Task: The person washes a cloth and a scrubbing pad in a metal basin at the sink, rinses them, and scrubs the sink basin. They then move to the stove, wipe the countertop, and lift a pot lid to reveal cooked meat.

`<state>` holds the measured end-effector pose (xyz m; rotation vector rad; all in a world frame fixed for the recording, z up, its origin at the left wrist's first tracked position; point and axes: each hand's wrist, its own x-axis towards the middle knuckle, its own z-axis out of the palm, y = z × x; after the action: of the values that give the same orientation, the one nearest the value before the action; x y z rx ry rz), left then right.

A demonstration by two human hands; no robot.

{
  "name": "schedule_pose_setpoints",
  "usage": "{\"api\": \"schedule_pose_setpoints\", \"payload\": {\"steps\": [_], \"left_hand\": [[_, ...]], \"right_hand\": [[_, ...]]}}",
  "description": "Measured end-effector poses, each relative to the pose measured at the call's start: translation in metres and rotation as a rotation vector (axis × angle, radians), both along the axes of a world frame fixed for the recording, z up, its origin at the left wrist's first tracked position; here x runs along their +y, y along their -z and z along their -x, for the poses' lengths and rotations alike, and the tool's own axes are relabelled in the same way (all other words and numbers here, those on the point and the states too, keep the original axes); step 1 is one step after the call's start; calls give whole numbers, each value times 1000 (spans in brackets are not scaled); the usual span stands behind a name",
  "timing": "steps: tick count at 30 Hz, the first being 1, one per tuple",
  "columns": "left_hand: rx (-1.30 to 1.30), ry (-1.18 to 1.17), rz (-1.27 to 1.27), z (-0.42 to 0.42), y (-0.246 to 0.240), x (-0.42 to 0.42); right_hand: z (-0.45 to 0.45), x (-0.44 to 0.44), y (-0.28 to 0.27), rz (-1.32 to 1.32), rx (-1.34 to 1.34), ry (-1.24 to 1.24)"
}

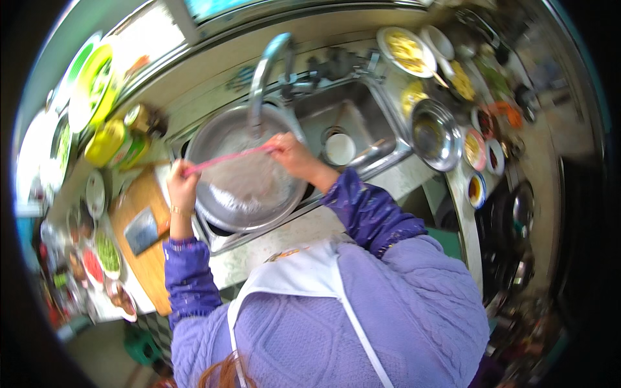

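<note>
A thin pink strip, perhaps a cloth [230,157], is stretched between my two hands above a large metal basin [206,203]. My left hand [183,175] grips its left end at the basin's left rim. The other end is pinched in my right hand [289,153], over the right part of the basin. Cloudy, foamy water [247,182] fills much of the basin, which sits on the left side of a steel sink. A curved chrome faucet [264,68] arches over it. The strip's exact material is blurred.
A cleaver [140,230] lies on a wooden cutting board [133,203] at the left, near dishes of chopped food. The right sink bowl [364,111] holds a white cup [339,149]. To the right stand a metal bowl [436,136] and a plate of yellow food [406,51].
</note>
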<state>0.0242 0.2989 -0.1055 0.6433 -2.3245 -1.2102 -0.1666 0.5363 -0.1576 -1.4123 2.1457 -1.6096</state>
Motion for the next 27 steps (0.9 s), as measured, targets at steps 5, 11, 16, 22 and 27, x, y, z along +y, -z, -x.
{"api": "schedule_pose_setpoints", "payload": {"steps": [5, 11, 16, 22, 27], "left_hand": [[340, 7, -264, 14, 1, -12], [-255, 109, 241, 7, 138, 7], [-687, 455, 620, 3, 196, 59], [-1123, 806, 420, -4, 152, 52], [-824, 561, 118, -16, 81, 14]], "right_hand": [[5, -13, -44, 67, -146, -9], [-5, -13, 50, -449, 203, 148], [-20, -10, 132, -868, 457, -439], [-13, -10, 109, -1105, 166, -732], [33, 4, 54, -882, -329, -643]]}}
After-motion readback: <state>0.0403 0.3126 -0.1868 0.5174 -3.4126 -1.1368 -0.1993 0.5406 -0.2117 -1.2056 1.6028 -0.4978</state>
